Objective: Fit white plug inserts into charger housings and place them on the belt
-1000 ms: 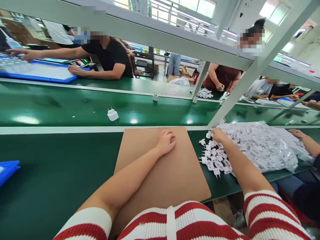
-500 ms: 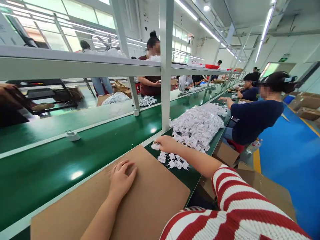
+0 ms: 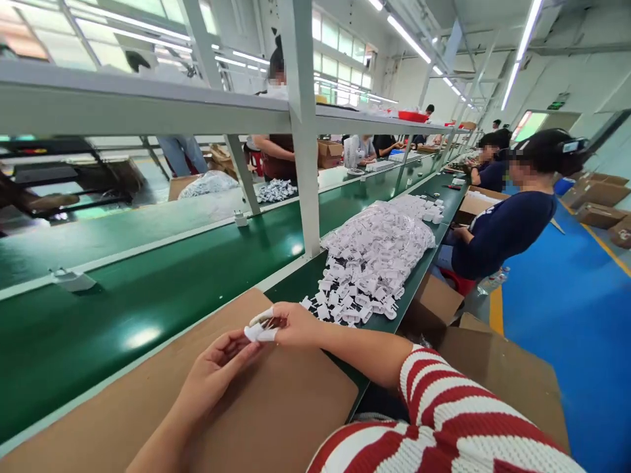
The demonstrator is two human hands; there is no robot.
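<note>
Above a brown cardboard sheet (image 3: 276, 401), my two hands meet at a small white plug piece (image 3: 254, 332). My right hand (image 3: 296, 325) pinches it; white covers sit on its thumb and index fingertip. From the other side, the curled fingers and thumb of my left hand (image 3: 217, 364) hold the same piece. Its exact shape is partly covered by my fingers. Just beyond my right hand lies a loose heap of white plug pieces (image 3: 345, 295), spilling from a clear plastic bag (image 3: 389, 243) full of them.
A green conveyor belt (image 3: 148, 309) runs along the left, with a white plug adapter (image 3: 73, 280) on its far rail. A white post (image 3: 302, 144) holds up a shelf (image 3: 148, 108). Co-workers sit at the right, beside open cardboard boxes (image 3: 497, 368).
My right hand has come left from the heap with a white plug piece. My left hand has lifted off the cardboard and closed on that piece. The view has shifted.
</note>
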